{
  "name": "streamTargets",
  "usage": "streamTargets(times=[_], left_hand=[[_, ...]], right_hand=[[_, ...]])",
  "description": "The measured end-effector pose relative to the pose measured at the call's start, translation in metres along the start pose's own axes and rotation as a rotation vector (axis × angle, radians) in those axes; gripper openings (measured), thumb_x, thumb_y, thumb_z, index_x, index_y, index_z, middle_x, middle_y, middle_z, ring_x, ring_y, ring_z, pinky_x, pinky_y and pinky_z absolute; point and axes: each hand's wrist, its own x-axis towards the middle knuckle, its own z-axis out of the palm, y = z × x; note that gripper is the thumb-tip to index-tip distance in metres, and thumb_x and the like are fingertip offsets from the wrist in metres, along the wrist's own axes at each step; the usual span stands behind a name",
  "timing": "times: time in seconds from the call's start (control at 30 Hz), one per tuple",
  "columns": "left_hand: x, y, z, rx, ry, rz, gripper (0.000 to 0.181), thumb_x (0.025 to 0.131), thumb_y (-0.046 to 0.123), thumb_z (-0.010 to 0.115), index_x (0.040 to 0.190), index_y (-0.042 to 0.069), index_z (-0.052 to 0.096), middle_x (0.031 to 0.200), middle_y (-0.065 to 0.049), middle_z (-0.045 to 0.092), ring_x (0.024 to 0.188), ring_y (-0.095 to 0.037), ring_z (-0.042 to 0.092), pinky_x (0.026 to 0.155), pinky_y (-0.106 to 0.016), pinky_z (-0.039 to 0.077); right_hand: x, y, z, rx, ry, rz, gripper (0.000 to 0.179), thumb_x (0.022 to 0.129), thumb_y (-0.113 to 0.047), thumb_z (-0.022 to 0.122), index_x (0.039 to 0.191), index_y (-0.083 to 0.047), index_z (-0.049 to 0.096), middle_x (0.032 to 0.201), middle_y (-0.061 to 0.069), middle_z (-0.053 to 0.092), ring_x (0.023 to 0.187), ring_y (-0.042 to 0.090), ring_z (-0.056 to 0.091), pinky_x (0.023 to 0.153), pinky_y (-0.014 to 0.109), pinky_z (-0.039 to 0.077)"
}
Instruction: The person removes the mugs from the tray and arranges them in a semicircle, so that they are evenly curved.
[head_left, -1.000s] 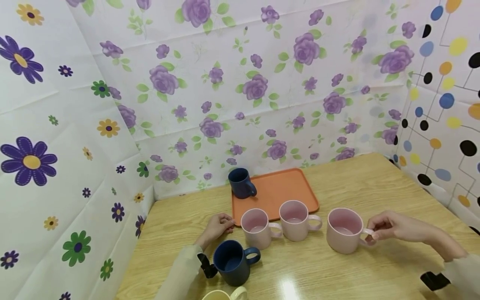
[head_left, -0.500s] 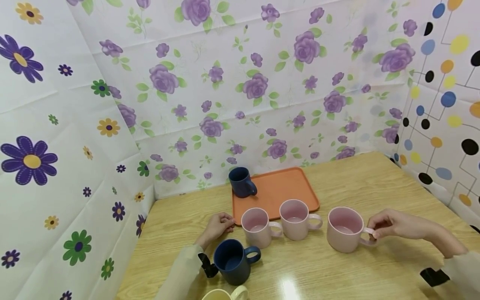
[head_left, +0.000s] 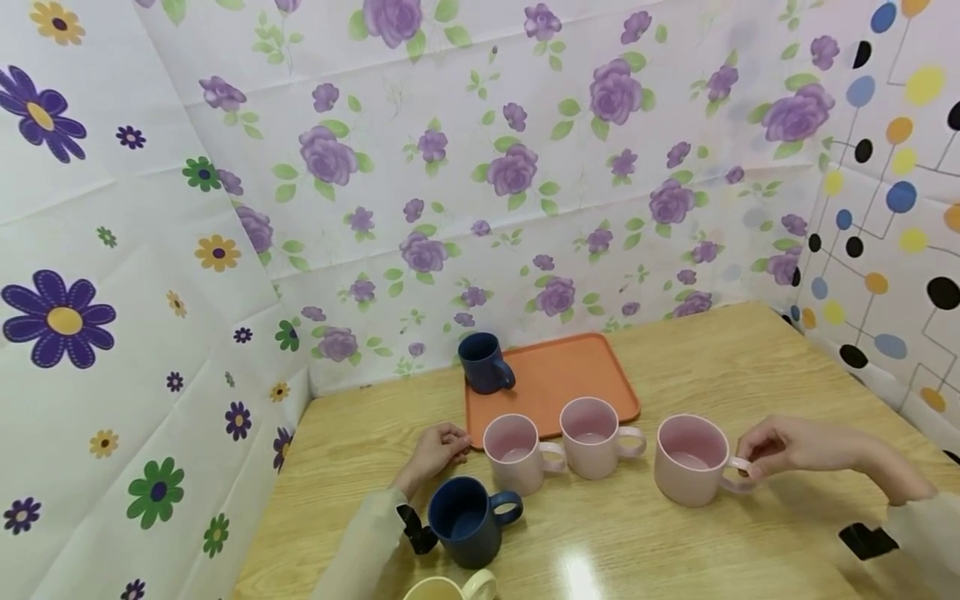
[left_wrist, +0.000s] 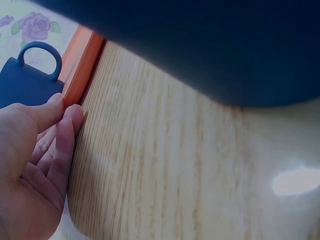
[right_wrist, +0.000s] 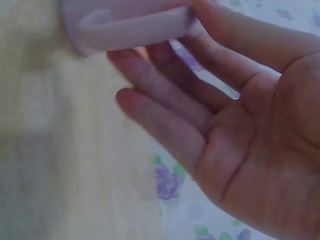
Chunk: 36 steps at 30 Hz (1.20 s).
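My left hand (head_left: 435,454) pinches the front left corner of the orange tray (head_left: 566,379) between thumb and fingers; the left wrist view shows the grip on the tray rim (left_wrist: 80,75). A dark blue mug (head_left: 483,362) stands on the tray's left part. With thumb and fingers, my right hand (head_left: 791,446) pinches the handle of the rightmost pink mug (head_left: 690,462), which is upright at table height. In the right wrist view, that mug's handle (right_wrist: 135,31) is between the fingertips. Two more pink mugs (head_left: 516,458) (head_left: 592,442) stand before the tray, handles to the right.
A second dark blue mug (head_left: 465,525) stands beside my left forearm, close to the wrist strap. The yellow mug (head_left: 442,590) at the bottom edge is partly cut off. Patterned sheets (head_left: 450,208) close in the wooden table (head_left: 712,367) at the back and both sides.
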Motion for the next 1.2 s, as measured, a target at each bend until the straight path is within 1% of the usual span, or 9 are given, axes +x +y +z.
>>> streamTargets(times=[0.23, 0.33, 0.47, 0.63, 0.77, 0.9, 1.0, 1.13, 1.2], left_hand=[[-0.012, 0.019, -0.004, -0.017, -0.028, 0.021, 0.02, 0.095, 0.004, 0.059, 0.102, -0.014, 0.061, 0.088, -0.032, 0.068, 0.062, -0.012, 0.064, 0.062, -0.026, 0.058], [-0.015, 0.021, -0.004, -0.018, -0.029, 0.018, 0.019, 0.095, 0.004, 0.059, 0.102, -0.014, 0.061, 0.088, -0.031, 0.068, 0.062, -0.011, 0.063, 0.062, -0.026, 0.057], [-0.015, 0.019, -0.002, -0.023, -0.015, 0.022, 0.019, 0.095, 0.004, 0.059, 0.101, -0.014, 0.061, 0.088, -0.031, 0.068, 0.063, -0.016, 0.065, 0.062, -0.027, 0.058], [-0.006, 0.005, -0.002, -0.012, -0.014, 0.016, 0.02, 0.095, 0.006, 0.059, 0.102, -0.013, 0.062, 0.089, -0.032, 0.068, 0.064, -0.02, 0.066, 0.062, -0.028, 0.058], [0.001, -0.008, -0.001, -0.019, -0.005, 0.005, 0.022, 0.095, 0.01, 0.061, 0.103, -0.01, 0.062, 0.089, -0.028, 0.07, 0.063, -0.013, 0.065, 0.061, -0.025, 0.057], [0.0, -0.009, 0.0, -0.037, -0.008, -0.01, 0.022, 0.095, 0.011, 0.062, 0.103, -0.01, 0.062, 0.09, -0.024, 0.071, 0.063, -0.009, 0.064, 0.06, -0.022, 0.056], [0.0, -0.008, 0.001, -0.037, -0.015, -0.012, 0.022, 0.095, 0.01, 0.061, 0.103, -0.01, 0.062, 0.089, -0.023, 0.07, 0.062, -0.008, 0.064, 0.059, -0.02, 0.055], [0.001, -0.008, 0.0, -0.03, -0.017, -0.012, 0.023, 0.095, 0.01, 0.06, 0.104, -0.011, 0.061, 0.091, -0.026, 0.069, 0.063, -0.008, 0.064, 0.059, -0.02, 0.055], [0.001, -0.009, -0.002, -0.042, -0.022, -0.009, 0.023, 0.095, 0.01, 0.061, 0.104, -0.01, 0.061, 0.092, -0.026, 0.07, 0.063, -0.008, 0.064, 0.06, -0.02, 0.055]], right_hand=[[0.006, -0.024, -0.014, -0.184, 0.11, 0.042, 0.018, 0.097, -0.001, 0.053, 0.112, 0.0, 0.062, 0.104, 0.009, 0.069, 0.093, 0.009, 0.065, 0.074, 0.025, 0.056], [0.015, -0.034, -0.021, -0.244, 0.15, 0.073, 0.019, 0.099, -0.003, 0.05, 0.114, 0.0, 0.062, 0.105, 0.011, 0.067, 0.095, 0.008, 0.064, 0.075, 0.025, 0.056], [0.034, -0.049, -0.028, -0.285, 0.148, 0.101, 0.02, 0.101, -0.007, 0.047, 0.114, -0.002, 0.061, 0.105, 0.015, 0.066, 0.095, 0.011, 0.064, 0.076, 0.027, 0.056], [0.072, -0.068, -0.035, -0.367, 0.108, 0.141, 0.018, 0.101, -0.014, 0.049, 0.112, -0.011, 0.064, 0.104, 0.004, 0.068, 0.093, 0.011, 0.065, 0.074, 0.026, 0.056], [0.11, -0.08, -0.041, -0.444, 0.066, 0.129, 0.016, 0.101, -0.016, 0.052, 0.108, -0.014, 0.066, 0.098, -0.003, 0.067, 0.088, 0.008, 0.064, 0.073, 0.026, 0.055], [0.145, -0.086, -0.041, -0.475, 0.039, 0.204, 0.017, 0.1, -0.024, 0.053, 0.109, -0.017, 0.065, 0.098, -0.005, 0.066, 0.091, 0.012, 0.064, 0.078, 0.027, 0.054], [0.168, -0.087, -0.04, -0.473, -0.008, 0.215, 0.018, 0.1, -0.024, 0.052, 0.11, -0.015, 0.065, 0.099, -0.003, 0.066, 0.091, 0.016, 0.064, 0.078, 0.028, 0.054], [0.198, -0.087, -0.042, -0.468, -0.069, 0.186, 0.018, 0.101, -0.02, 0.051, 0.109, -0.011, 0.066, 0.098, 0.0, 0.067, 0.09, 0.019, 0.065, 0.075, 0.027, 0.054], [0.212, -0.087, -0.044, -0.458, -0.065, 0.167, 0.018, 0.1, -0.017, 0.052, 0.108, -0.01, 0.066, 0.096, 0.001, 0.068, 0.089, 0.022, 0.066, 0.074, 0.03, 0.055]])
